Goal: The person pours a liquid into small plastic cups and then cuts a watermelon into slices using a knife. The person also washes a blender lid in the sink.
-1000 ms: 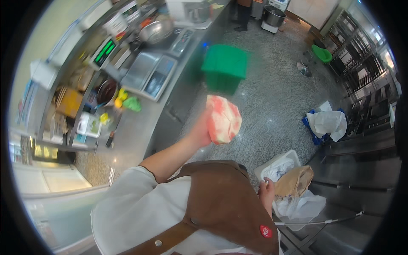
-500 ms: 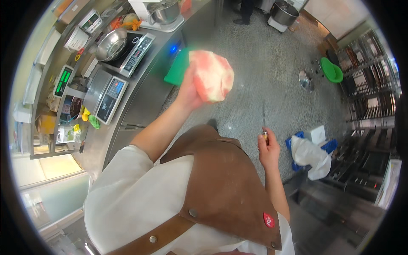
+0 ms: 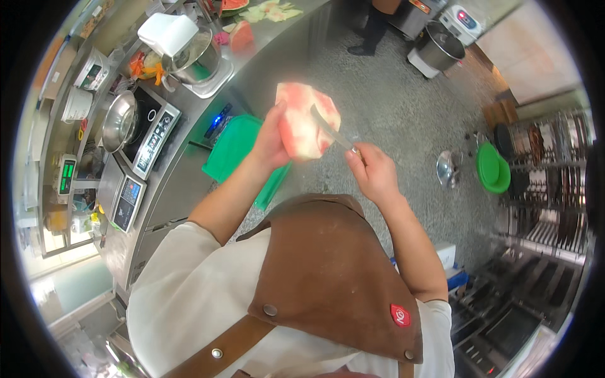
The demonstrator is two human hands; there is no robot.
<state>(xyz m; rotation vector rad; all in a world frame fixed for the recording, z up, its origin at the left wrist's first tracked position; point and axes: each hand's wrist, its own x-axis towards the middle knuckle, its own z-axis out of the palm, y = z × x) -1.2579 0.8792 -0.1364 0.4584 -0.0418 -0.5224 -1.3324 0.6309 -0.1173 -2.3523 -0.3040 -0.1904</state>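
Note:
A large piece of watermelon [image 3: 301,134], pared down to pale flesh with pink patches, is held up in front of me. My left hand [image 3: 270,140] grips it from its left side, the fingers mostly hidden behind it. In my right hand [image 3: 378,176] is a knife [image 3: 334,133] with a narrow, slightly curved blade. The blade lies across the right part of the melon's near face, and its tip seems to touch the surface. My closed fingers hide most of the handle.
Below the melon, by the counter, stands a green bin [image 3: 234,148]. Watermelon pieces [image 3: 241,38] and pale rind scraps [image 3: 271,11] lie on the counter beside a stand mixer [image 3: 195,60]. A green stool [image 3: 491,169] stands right, near racks. Another person's legs [image 3: 372,31] show at the back.
My right hand has come up and inward, bringing the knife onto the melon. My left hand still holds the melon. The view has shifted, showing more of the green bin and counter.

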